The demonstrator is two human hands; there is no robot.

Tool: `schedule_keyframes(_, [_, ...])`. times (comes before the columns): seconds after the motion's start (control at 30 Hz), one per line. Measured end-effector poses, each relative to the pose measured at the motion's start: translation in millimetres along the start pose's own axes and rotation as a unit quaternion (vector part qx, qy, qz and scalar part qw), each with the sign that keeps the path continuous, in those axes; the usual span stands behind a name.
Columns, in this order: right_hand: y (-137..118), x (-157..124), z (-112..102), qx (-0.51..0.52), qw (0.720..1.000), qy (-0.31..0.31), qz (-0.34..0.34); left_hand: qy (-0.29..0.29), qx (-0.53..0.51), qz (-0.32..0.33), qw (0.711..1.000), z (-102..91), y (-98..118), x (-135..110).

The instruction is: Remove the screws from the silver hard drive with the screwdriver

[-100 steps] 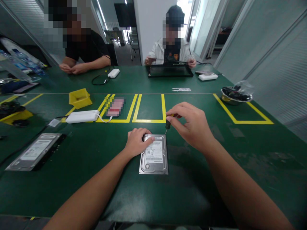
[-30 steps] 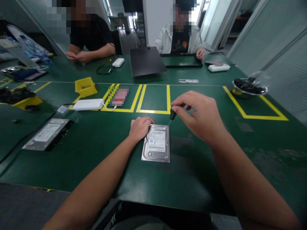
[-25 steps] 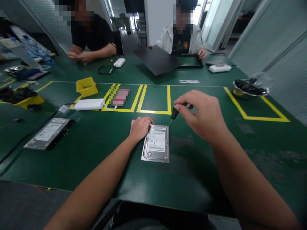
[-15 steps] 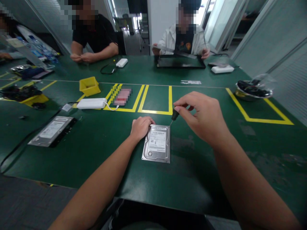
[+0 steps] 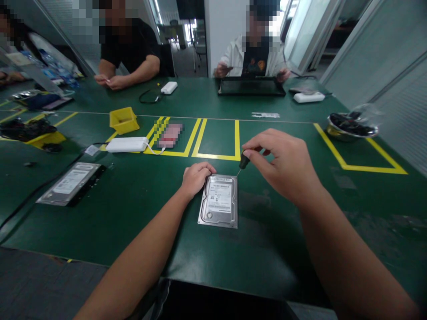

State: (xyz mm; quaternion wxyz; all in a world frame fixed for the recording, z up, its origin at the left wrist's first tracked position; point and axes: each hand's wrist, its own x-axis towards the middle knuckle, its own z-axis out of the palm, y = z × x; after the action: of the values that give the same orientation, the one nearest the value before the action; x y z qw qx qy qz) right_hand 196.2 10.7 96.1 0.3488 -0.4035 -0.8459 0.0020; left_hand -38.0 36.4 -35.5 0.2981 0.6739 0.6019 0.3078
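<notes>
A silver hard drive (image 5: 218, 202) with a white label lies flat on the green table in front of me. My left hand (image 5: 197, 178) grips its far left corner, fingers curled over the far edge. In my right hand (image 5: 280, 162), a screwdriver (image 5: 244, 161) with a dark handle is pinched between thumb and fingers. Its thin shaft points down, and the tip meets the drive's far right corner. Whether a screw sits under the tip is too small to tell.
Another hard drive (image 5: 70, 182) lies at the left beside a black cable. Beyond are a white power bank (image 5: 126, 144), a phone (image 5: 171, 135) and a yellow bin (image 5: 123, 120). A metal bowl (image 5: 352, 129) holds dark parts at right. Two people sit opposite, one behind a black frame (image 5: 251, 87).
Both my hands, the screwdriver and the drive keep nearly the same pose. Across the table, the person in the light jacket has changed the tilt of a thin sheet above the black frame.
</notes>
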Motion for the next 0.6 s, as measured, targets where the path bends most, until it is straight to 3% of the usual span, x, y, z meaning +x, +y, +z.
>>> schedule_keyframes(0.6, [-0.2, 1.2, 0.5, 0.002, 1.000, 0.004, 0.006, 0.003, 0.021, -0.018, 1.000, -1.6, 3.7, 2.6])
